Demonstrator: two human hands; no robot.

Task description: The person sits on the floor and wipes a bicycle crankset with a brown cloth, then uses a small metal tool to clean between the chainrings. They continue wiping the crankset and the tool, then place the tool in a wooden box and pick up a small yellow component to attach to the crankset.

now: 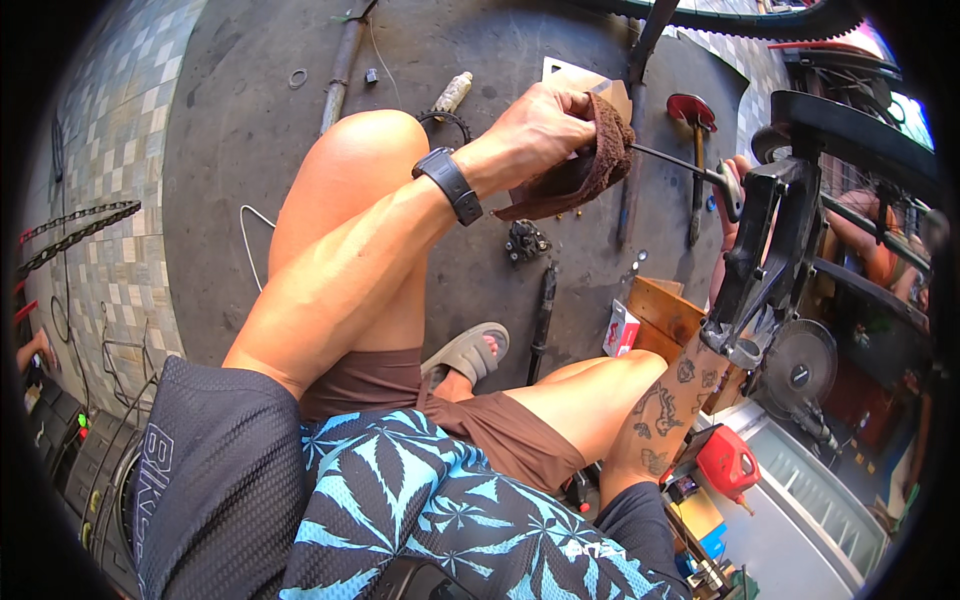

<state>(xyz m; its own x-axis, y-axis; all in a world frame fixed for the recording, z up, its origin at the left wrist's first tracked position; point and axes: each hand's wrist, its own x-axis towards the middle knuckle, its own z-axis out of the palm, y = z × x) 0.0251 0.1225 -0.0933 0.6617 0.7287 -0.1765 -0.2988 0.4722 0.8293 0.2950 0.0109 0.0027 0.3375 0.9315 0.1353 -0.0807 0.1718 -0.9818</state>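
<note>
My left hand (545, 135), at the end of the arm with a black wristwatch (449, 186), is closed on a bunched brown cloth (606, 160). The cloth wraps one end of a thin dark rod (675, 161), hiding that end. At the rod's other end is a curved dark piece (731, 195). The fingers of my right hand (737, 167) curl around that piece, while a black bicycle frame part (760, 235) covers much of the palm and wrist. My tattooed right forearm (668, 410) passes below the frame part.
Below the cloth lie a small black mechanism (526, 241) and a black tube (543, 318). A red-topped post (697, 170), a bottle (454, 93) and a metal tube (343, 72) lie farther off. At right are a wooden board (665, 318) and a red can (728, 461). Another person's hand (38, 349) shows at far left.
</note>
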